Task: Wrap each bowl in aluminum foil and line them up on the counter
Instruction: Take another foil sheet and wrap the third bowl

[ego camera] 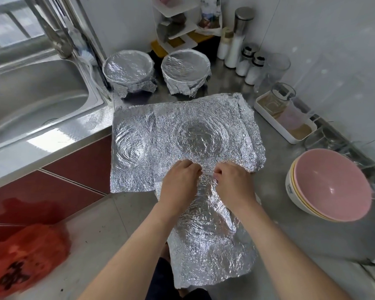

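while left hand (180, 182) and right hand (234, 185) are pinching foil sheet (206, 156) mid-frame, stacked bowls (331, 187) are sitting near its right edge.

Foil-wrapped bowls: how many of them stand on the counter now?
2. One wrapped bowl stands at the back, next to the sink; the other wrapped bowl stands beside it, nearer the jars. The stacked bowls are bare. More could be outside the view.

The left hand (180, 180) and right hand (232, 182) pinched the far edge of a crinkled foil sheet (206, 241). Flattened foil (160, 135) lay on the worktop (279, 224) beyond. Behind it stood a left wrapped bowl (129, 70) and a right wrapped bowl (185, 69), with stacked bowls (331, 187) at right.
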